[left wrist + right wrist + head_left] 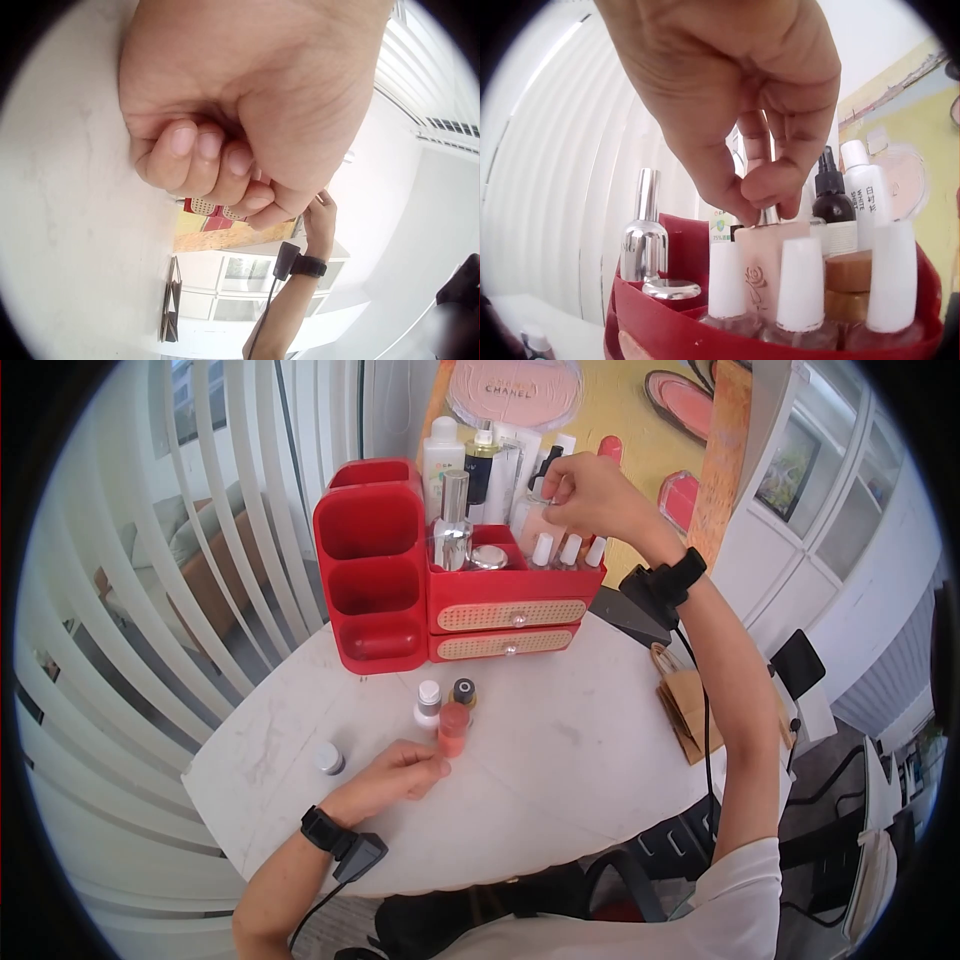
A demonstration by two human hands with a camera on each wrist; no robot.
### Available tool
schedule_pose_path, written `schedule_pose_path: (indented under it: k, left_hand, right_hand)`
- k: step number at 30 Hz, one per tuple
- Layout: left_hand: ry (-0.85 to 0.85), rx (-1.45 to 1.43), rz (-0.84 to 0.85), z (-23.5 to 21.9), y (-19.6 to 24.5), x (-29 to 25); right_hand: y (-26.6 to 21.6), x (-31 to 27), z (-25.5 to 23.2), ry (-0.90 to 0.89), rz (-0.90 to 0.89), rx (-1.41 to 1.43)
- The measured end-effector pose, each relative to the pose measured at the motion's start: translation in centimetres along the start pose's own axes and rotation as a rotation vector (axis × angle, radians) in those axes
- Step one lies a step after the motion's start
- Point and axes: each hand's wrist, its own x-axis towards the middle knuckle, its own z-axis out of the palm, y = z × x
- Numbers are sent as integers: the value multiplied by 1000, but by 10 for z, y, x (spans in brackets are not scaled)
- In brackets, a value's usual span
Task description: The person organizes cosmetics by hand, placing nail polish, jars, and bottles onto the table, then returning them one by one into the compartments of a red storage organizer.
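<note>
In the head view, the right hand [592,495] pinches the top of a pale pink bottle [528,520] standing in the red organizer [505,588]. The right wrist view has the thumb and fingers of that right hand [757,112] around the silver neck of the pale pink bottle [759,262]. The left hand [400,772] lies at the table, fingers curled, beside a coral pink bottle [452,730]; whether they touch is unclear. Curled fingers [206,161] of the left hand [240,112] show nothing held in the left wrist view.
A white-capped bottle [428,702] and a dark-capped bottle [464,690] stand by the coral one; a small grey-lidded jar [329,758] is farther left. White-capped bottles [801,292] line the organizer's front. A paper bag [685,710] sits at the table's right.
</note>
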Motion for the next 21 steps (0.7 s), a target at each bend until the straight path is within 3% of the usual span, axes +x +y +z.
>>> schedule_pose_path:
  k: [3,7,9,13,16,19,20,21]
  left_hand:
    - [-2,2,-1,-2,0,0]
    - [-7,-18,-19,-2,-1,0]
    - [2,-9,-14,0,1,0]
    - [-5,0,-22,-2,1,0]
    - [19,76,0,-1,0,0]
    - [13,51,-26,0,5,-2]
    - [21,46,-26,1,5,-2]
    - [28,53,-18,3,6,-2]
  right_hand:
    - [6,1,13,-84,27,52]
    - [12,5,15,-66,-38,48]
    - [9,5,9,-155,62,87]
    - [10,3,4,-215,87,128]
    - [8,-5,5,-140,41,104]
    - [-13,-16,-5,224,-57,-20]
    - [-30,-25,-8,219,-63,-15]
    - [-54,-38,-10,101,-118,93]
